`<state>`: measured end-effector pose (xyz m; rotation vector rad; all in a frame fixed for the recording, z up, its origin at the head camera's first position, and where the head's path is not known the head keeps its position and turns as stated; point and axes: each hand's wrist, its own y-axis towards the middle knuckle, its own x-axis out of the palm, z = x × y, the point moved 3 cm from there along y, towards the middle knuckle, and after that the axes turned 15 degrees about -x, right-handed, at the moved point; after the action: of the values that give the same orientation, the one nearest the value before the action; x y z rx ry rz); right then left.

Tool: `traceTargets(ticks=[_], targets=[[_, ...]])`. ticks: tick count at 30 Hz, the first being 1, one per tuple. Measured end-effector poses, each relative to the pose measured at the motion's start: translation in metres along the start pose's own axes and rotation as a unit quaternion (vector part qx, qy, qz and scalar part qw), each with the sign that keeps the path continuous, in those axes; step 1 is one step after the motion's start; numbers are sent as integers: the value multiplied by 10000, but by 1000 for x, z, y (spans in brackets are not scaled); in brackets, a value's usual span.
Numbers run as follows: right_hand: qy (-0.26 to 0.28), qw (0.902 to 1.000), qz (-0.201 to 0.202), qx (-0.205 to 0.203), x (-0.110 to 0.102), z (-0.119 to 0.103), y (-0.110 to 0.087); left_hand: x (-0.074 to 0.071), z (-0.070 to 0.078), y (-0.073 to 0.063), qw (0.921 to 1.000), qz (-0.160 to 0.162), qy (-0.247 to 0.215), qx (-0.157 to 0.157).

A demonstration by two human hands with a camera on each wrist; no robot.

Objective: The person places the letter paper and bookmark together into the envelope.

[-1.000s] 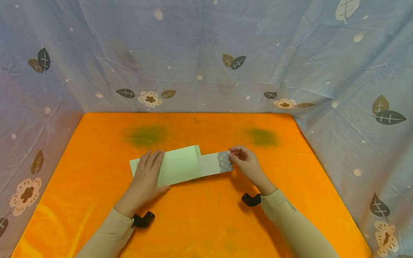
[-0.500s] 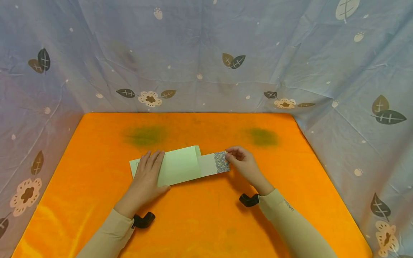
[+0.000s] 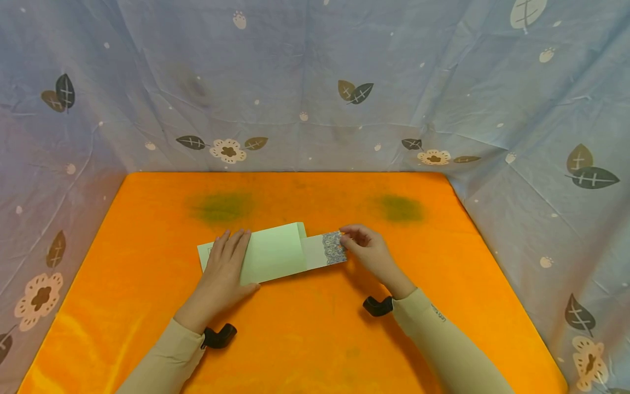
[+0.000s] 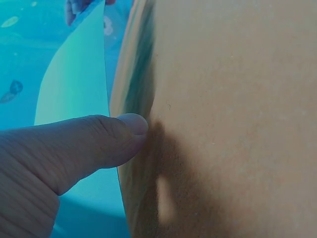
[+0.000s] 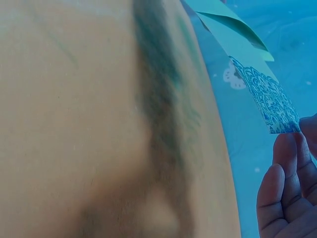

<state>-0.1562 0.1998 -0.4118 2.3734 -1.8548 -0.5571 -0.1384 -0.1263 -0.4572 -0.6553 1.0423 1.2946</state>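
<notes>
A pale green envelope (image 3: 275, 253) lies slightly tilted on the orange table, its open end to the right. My left hand (image 3: 221, 268) rests on its left part, fingers extended over the paper and thumb at the near edge. In the left wrist view the thumb (image 4: 99, 139) lies across the envelope's edge. A white card (image 3: 315, 251) with a blue patterned end sticks out of the envelope; its left part is hidden inside. My right hand (image 3: 371, 251) pinches the card's patterned end (image 5: 267, 99) near the upper right corner.
The orange cloth (image 3: 295, 339) covers the table and shows two dark green patches at the back. A pale blue curtain (image 3: 305, 65) with leaves and flowers surrounds the back and sides. A black wrist camera sits on each wrist.
My right hand has moved a little left, sliding the card further into the envelope, so less of its white part shows. The left hand and envelope have stayed in place.
</notes>
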Motion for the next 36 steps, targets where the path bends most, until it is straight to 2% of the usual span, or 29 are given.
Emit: traceTargets(ticks=[12, 19, 26, 33, 36], targets=[[-96, 9998, -135, -110, 7, -1, 1, 0, 0, 0, 10000, -14, -9, 3], [-117, 9998, -96, -93, 6, 32, 2, 1, 0, 0, 10000, 0, -6, 14], [-86, 9996, -108, -228, 11, 33, 3, 0, 1, 0, 10000, 40, -4, 66], [-122, 9998, -166, -86, 17, 30, 6, 0, 1, 0, 10000, -17, -24, -1], [-82, 9996, -217, -130, 21, 21, 6, 0, 1, 1, 10000, -29, -27, -12]])
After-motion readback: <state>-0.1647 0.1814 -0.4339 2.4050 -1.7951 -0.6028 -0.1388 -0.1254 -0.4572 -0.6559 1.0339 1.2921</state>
